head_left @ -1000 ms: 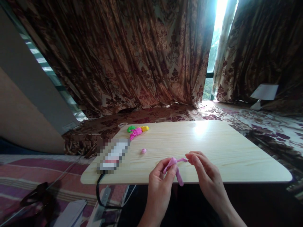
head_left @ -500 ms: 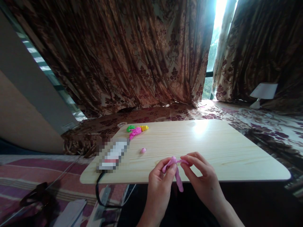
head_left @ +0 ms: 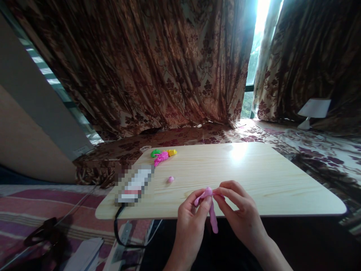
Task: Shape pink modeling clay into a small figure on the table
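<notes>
Above the table's front edge, a soft pink piece of modelling clay (head_left: 213, 222) is held between my two hands. It has a round lump on top, a short arm to the left and a long strip hanging down. My left hand (head_left: 192, 216) pinches it between thumb and fingers just below the lump. With thumb and forefinger, my right hand (head_left: 238, 201) grips a thin arm on the right side, most of it hidden by the fingers. A small pink clay ball (head_left: 170, 179) lies on the table to the left.
On the pale wooden table (head_left: 270, 180), green (head_left: 155, 153), magenta (head_left: 161, 158) and yellow (head_left: 171, 152) pieces lie at the back left. A blurred-out rectangular object (head_left: 137, 186) with a black cable (head_left: 116, 226) lies at the left. A white lamp (head_left: 314, 109) stands far right.
My right fingers have moved slightly left, closer to the round lump, and cover more of the right arm. The hanging strip sits a little lower. Nothing on the table has moved.
</notes>
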Action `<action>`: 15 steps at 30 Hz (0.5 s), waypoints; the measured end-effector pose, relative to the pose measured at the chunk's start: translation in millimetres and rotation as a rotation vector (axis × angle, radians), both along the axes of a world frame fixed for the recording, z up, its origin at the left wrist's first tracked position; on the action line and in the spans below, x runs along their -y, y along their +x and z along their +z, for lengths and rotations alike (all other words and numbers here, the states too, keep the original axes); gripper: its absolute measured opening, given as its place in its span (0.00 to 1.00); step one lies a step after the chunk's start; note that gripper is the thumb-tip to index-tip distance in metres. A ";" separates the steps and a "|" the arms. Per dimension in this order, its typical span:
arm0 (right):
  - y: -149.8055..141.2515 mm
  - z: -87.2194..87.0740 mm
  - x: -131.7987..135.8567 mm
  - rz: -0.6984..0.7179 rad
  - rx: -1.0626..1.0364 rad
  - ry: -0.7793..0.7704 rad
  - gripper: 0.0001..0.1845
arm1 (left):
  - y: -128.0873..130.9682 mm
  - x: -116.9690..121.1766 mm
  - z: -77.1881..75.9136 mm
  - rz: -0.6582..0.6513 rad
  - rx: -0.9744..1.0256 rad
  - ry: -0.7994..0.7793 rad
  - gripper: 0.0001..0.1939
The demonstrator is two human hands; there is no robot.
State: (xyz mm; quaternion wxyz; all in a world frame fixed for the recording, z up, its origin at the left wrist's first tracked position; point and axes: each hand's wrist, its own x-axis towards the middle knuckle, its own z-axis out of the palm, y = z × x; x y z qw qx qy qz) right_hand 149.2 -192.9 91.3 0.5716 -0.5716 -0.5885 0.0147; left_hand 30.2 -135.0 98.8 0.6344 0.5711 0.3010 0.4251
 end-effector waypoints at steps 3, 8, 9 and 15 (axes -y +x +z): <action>1.2 -0.4 0.1 0.006 0.005 0.016 0.08 | 1.8 4.4 6.0 0.000 0.008 -0.023 0.11; 2.9 1.1 2.1 0.035 0.024 0.005 0.14 | 2.7 7.6 12.1 -0.011 0.038 -0.052 0.10; 2.8 1.4 2.2 0.034 0.031 0.003 0.14 | 2.6 7.2 11.9 -0.011 0.040 -0.054 0.09; 2.9 0.1 0.7 0.017 0.063 -0.011 0.13 | 1.7 2.7 4.9 0.004 0.017 -0.042 0.11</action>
